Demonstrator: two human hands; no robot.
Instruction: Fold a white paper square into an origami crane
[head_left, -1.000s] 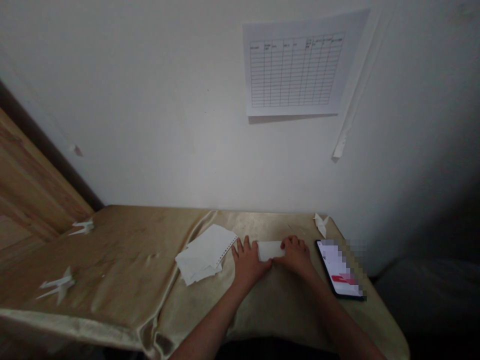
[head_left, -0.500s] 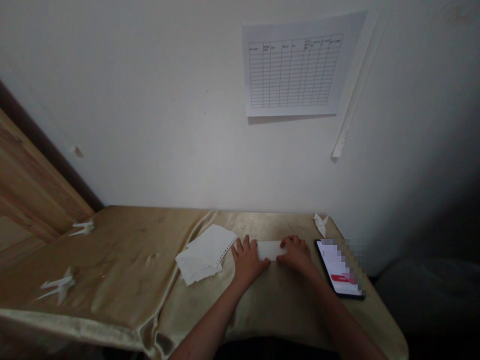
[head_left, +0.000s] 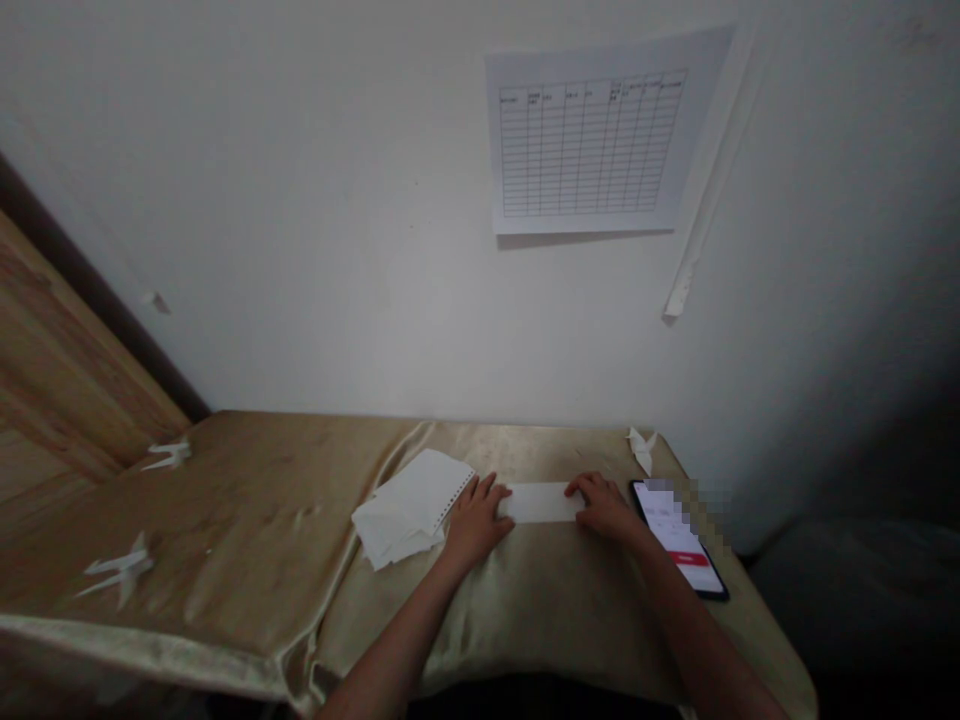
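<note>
Across the paper strip [head_left: 541,503], left hand [head_left: 475,522] and right hand [head_left: 606,510] seem spread edge-to-edge, bare cloth [head_left: 555,610] nearer.

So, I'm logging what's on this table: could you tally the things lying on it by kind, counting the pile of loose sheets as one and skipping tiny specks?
Folded paper figures: 3
Pile of loose sheets: 1
Paper strip: 1
Phone: 1
Total: 6
</note>
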